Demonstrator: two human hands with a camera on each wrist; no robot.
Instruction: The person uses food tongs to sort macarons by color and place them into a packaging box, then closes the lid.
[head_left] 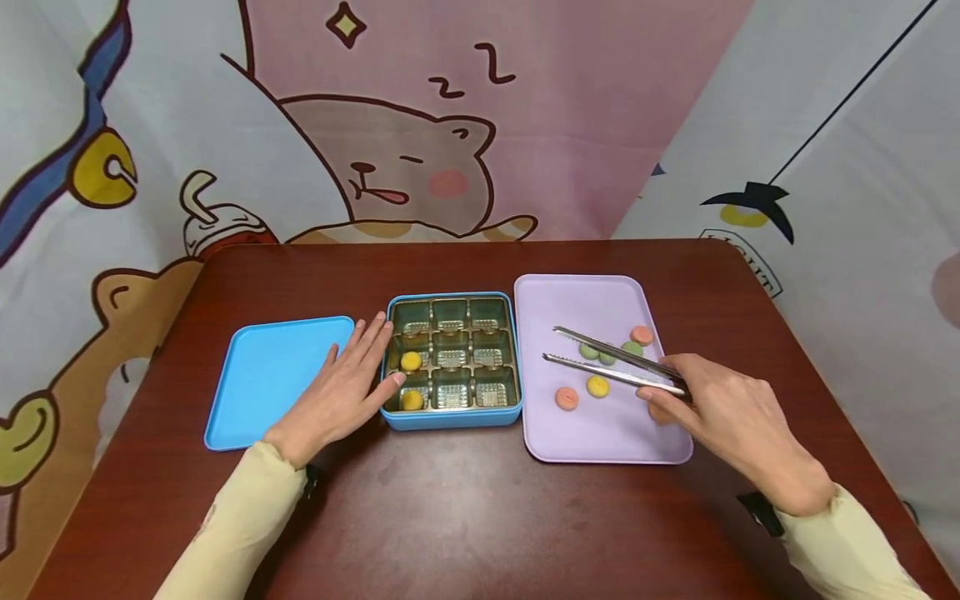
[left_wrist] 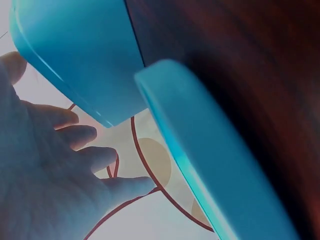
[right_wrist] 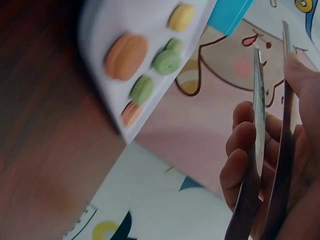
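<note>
My left hand (head_left: 337,392) has its fingers spread straight, with fingertips and thumb at the left rim of a blue box (head_left: 453,419). A gold divided insert fills the box. Two yellow macarons (head_left: 411,361) sit in its left column, in the middle and front compartments. Metal tongs (head_left: 630,378) are held in my right hand (head_left: 738,421), their arms apart and nothing between the tips. Below them lies a lilac tray (head_left: 570,437) with green macarons (head_left: 589,351), a yellow macaron (head_left: 597,386) and orange macarons (right_wrist: 126,56). One orange macaron is partly hidden under the right hand.
A blue lid (head_left: 262,375) lies left of the box, partly beneath the left forearm and hand. The lilac tray stands close against the box's right side. Behind the brown table (head_left: 450,517) hangs a cartoon-printed cloth (head_left: 585,100).
</note>
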